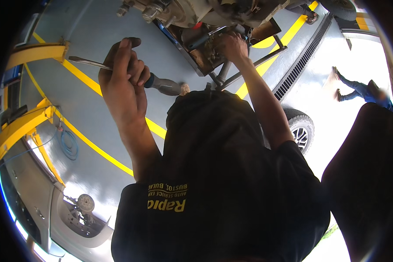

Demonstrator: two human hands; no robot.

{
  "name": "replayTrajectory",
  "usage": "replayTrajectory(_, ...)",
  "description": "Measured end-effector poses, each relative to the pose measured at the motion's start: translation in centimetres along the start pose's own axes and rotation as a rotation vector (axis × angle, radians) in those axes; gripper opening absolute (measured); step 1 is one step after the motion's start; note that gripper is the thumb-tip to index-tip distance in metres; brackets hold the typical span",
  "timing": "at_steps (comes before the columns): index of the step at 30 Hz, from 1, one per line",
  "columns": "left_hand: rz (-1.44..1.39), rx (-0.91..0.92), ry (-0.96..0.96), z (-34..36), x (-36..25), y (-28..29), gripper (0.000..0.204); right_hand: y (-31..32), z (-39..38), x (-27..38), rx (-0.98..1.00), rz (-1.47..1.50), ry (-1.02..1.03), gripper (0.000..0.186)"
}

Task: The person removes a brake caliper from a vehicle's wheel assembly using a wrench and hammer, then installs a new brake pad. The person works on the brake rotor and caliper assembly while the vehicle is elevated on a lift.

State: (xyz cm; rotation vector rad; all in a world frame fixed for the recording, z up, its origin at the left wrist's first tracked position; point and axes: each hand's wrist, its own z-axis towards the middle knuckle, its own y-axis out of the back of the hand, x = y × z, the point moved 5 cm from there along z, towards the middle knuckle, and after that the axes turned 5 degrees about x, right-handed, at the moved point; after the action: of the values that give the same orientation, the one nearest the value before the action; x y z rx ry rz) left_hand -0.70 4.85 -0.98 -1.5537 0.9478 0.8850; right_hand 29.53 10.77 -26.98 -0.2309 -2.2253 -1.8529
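Observation:
My left hand (125,76) is raised at the left, its fingers wrapped round a flat-tip screwdriver (89,62). The bare metal shaft points left, and the dark handle end shows past the curled fingers. Farther right, my right hand (233,45) reaches down into a tool tray (182,53) on a dark metal stand (268,56). Its fingertips are lost among small metal parts and tools, so whether they grip anything is hidden. A shiny metal tool (217,30) lies beside the fingers. Just above the tray hangs a vehicle's greasy hub assembly (179,13).
Yellow lift arms (24,126) stand at the left, near a coiled blue hose (69,145). A car body with an exposed wheel hub (86,202) is at lower left. A wheel (300,131) lies at the right, beyond it a person (360,89). A floor grate (308,52) runs nearby.

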Motion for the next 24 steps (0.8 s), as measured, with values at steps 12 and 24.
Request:
replayTrajectory(12, 0.098, -0.003, 0.035, -0.5, -0.4, -0.8, 0.022, 1.2, -1.0, 3.4, -0.007, 0.345, 0.11, 0.029)
replayTrajectory(24, 0.357, 0.373, 0.165, -1.7, 2.5, -6.6, 0.035, 20.8, -13.5, 13.2, -0.074, 1.7, 0.052, 0.023)
